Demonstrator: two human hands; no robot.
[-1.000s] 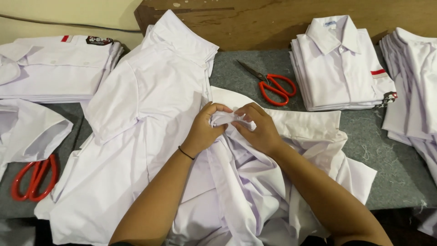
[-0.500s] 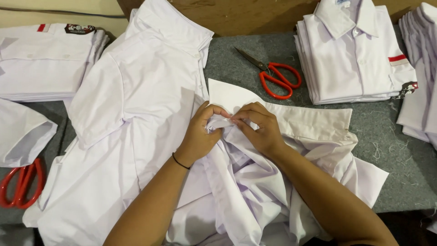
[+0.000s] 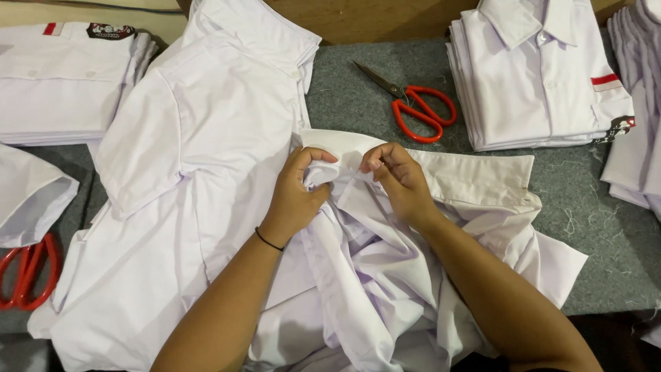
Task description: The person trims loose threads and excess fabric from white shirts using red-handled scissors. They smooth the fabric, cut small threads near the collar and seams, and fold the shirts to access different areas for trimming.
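Observation:
A crumpled white shirt (image 3: 385, 275) lies bunched in front of me, its collar band (image 3: 475, 180) stretched toward the right. My left hand (image 3: 296, 196) pinches a fold of this shirt near the collar. My right hand (image 3: 399, 176) grips the same bunched cloth a few centimetres to the right, fingers curled. A black band circles my left wrist. Under and to the left lies another white shirt (image 3: 186, 179), spread flat with its collar at the far end.
Red-handled scissors (image 3: 416, 103) lie on the grey felt table (image 3: 606, 227) beyond my hands. A folded shirt stack (image 3: 544, 76) sits at the far right, another stack (image 3: 62, 83) at the far left. A second pair of red scissors (image 3: 27, 275) lies at the left edge.
Both hands have stayed on the bunched cloth, working it slightly apart. The view has tilted down a little, so the table's things sit higher in the frame.

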